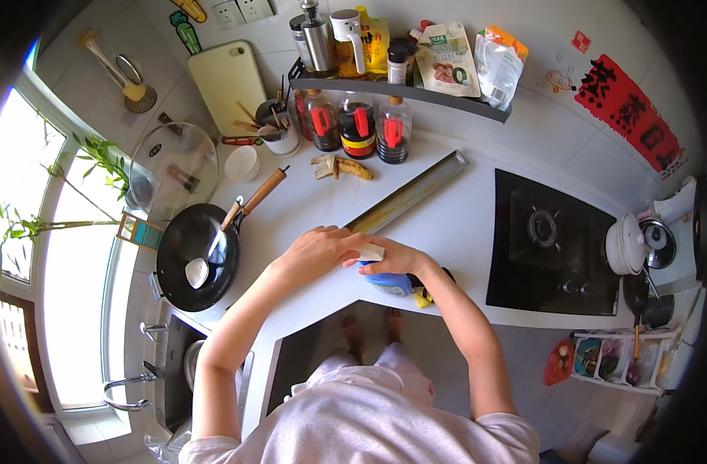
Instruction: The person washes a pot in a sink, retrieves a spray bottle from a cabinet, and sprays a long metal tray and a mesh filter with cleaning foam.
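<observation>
A blue spray bottle with a white trigger head [382,284] stands near the counter's front edge. Around its head is my right hand [395,256], fingers closed on it. My left hand [321,249] reaches over from the left, its fingertips at the white head; whether it grips is hidden. Behind both hands lies a long, narrow metal tray [408,194] with yellowish-brown grease along its channel, running diagonally to the back right. Beside the bottle, partly behind my right forearm, are a yellow cloth-like item [424,298] and something black.
A black wok [179,261] holding a spatula [198,271] sits left, near the sink [170,371]. Banana peel [353,168] and sauce bottles [358,127] are at the back, under a laden shelf [399,95]. Right is a gas hob [524,267] with a white pot [624,246].
</observation>
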A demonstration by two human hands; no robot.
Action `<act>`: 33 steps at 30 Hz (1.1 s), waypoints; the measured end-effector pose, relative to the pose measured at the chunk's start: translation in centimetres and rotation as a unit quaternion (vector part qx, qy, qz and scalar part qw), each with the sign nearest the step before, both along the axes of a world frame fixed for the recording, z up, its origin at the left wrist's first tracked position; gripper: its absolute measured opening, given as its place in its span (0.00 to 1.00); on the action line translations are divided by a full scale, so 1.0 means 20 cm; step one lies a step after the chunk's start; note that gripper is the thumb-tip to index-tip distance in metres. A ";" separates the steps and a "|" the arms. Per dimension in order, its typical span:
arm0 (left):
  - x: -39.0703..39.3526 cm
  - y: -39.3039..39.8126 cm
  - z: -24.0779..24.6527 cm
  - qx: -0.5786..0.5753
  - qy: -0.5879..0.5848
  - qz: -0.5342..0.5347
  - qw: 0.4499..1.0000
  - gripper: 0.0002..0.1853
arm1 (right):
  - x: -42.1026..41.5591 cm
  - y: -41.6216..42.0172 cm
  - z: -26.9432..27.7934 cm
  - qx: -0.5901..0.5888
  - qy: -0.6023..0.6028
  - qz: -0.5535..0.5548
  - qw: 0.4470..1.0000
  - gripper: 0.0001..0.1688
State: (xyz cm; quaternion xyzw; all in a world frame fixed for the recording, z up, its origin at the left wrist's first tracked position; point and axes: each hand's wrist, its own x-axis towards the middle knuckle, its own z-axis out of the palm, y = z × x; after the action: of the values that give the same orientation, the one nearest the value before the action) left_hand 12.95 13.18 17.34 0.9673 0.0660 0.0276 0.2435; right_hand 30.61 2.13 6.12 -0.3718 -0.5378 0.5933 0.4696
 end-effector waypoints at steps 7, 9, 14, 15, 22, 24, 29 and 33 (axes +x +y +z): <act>-0.07 0.07 -0.08 -0.172 -0.148 0.164 0.960 0.14 | -0.10 -0.10 -0.03 -0.032 0.089 -0.149 0.984 0.25; -0.07 0.04 -0.13 -0.207 -0.129 0.139 0.960 0.11 | -0.12 -0.12 -0.02 -0.040 0.089 -0.170 0.981 0.24; -0.05 0.02 -0.15 -0.223 -0.118 0.076 0.965 0.11 | -0.14 -0.17 0.02 -0.065 0.046 -0.182 0.980 0.20; -0.04 0.02 -0.15 -0.225 -0.111 0.074 0.965 0.11 | -0.14 -0.18 0.03 -0.074 0.051 -0.181 0.979 0.19; -0.03 -0.06 -0.15 -0.219 -0.134 0.050 0.965 0.14 | -0.15 -0.26 0.22 -0.062 0.003 -0.193 0.979 0.17; -0.03 -0.06 -0.15 -0.268 -0.069 0.053 0.959 0.17 | -0.16 -0.28 0.24 -0.034 -0.042 -0.201 0.978 0.17; -0.02 -0.01 -0.10 -0.371 0.045 0.041 0.926 0.23 | -0.17 -0.26 0.23 0.109 -0.191 -0.251 0.943 0.19; -0.02 0.03 -0.16 -0.423 0.092 0.048 0.900 0.26 | -0.17 -0.28 0.26 -0.005 -0.158 -0.223 0.962 0.16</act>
State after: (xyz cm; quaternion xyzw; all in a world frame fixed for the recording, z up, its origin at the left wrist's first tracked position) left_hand 12.62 13.85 14.17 0.7668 0.1399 -0.0806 0.6213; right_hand 27.21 -3.38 11.39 -0.5735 -0.5056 0.4102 0.4973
